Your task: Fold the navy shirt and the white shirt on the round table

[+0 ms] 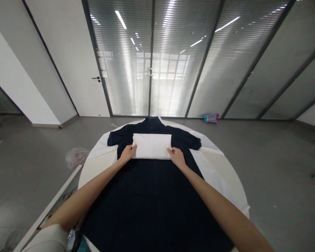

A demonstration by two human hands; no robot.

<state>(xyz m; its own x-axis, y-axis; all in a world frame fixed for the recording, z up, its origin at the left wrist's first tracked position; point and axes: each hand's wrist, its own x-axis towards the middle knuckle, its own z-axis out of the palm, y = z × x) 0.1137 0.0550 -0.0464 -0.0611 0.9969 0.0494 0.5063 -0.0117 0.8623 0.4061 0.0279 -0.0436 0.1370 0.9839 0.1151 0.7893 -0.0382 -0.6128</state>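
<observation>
A dark navy short-sleeved shirt (154, 196) lies spread out, its collar at the far side. On its chest is a folded white cloth (152, 146), a flat rectangle. My left hand (129, 153) grips the cloth's left edge near the lower corner, thumb on top. At the opposite edge, my right hand (176, 155) pinches the lower right corner with thumb and curled fingers. Another white garment (212, 175) lies beneath the navy shirt, its sleeves showing on both sides.
The round cream table (236, 178) bears the garments. A clear plastic bag (76, 156) lies on the floor at the left, beside a white-edged frame (52, 206). A blue and pink basket-like object (211, 118) lies by the glass partition (170, 70). A white door (76, 59) stands back left.
</observation>
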